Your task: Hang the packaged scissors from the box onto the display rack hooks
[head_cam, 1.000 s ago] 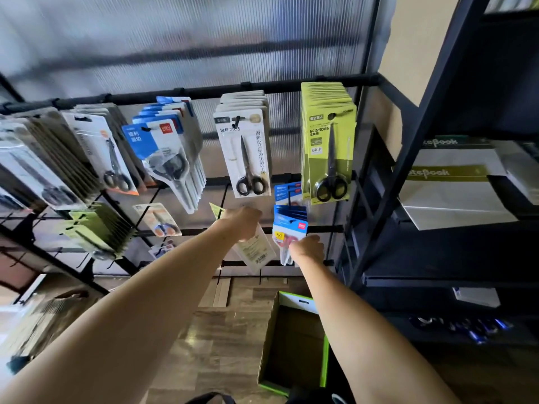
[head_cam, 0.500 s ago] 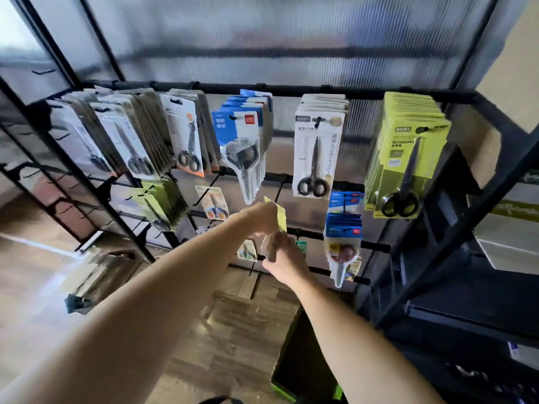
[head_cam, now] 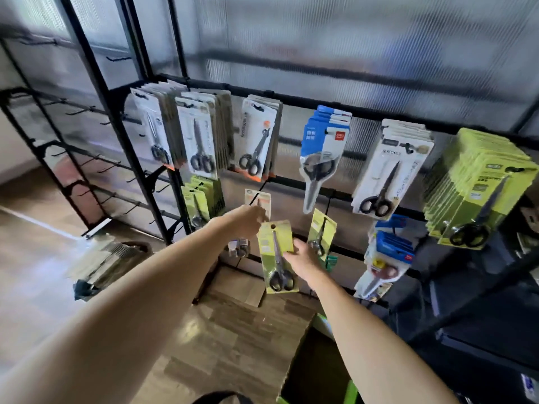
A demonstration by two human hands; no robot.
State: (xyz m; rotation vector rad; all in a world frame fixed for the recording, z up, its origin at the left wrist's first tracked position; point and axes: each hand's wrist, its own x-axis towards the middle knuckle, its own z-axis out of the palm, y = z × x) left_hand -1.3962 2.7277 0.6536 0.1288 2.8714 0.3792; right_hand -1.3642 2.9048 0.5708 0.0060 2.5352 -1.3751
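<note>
A yellow-green scissors package point(head_cam: 277, 255) with black-handled scissors hangs between my hands in front of the rack's second row. My left hand point(head_cam: 248, 221) pinches its top corner beside the punched hole. My right hand point(head_cam: 303, 259) grips its right edge around the middle. A second yellow-green package point(head_cam: 320, 234) hangs on a hook just right of it. The black display rack point(head_cam: 291, 99) carries full rows of packaged scissors above. The open green-edged box point(head_cam: 318, 371) stands on the floor below my right arm; its contents are hidden.
An orange-trimmed package point(head_cam: 258, 199) hangs just above my left hand. Blue packages point(head_cam: 390, 252) hang lower right, thick yellow-green stacks point(head_cam: 475, 193) at far right. Bare hooks point(head_cam: 116, 167) stick out of the left rack section. Wood floor lies below.
My view swung left and came closer. The yellow-green package, seen edge-on before, now faces me flat, and my right hand has taken hold of its side.
</note>
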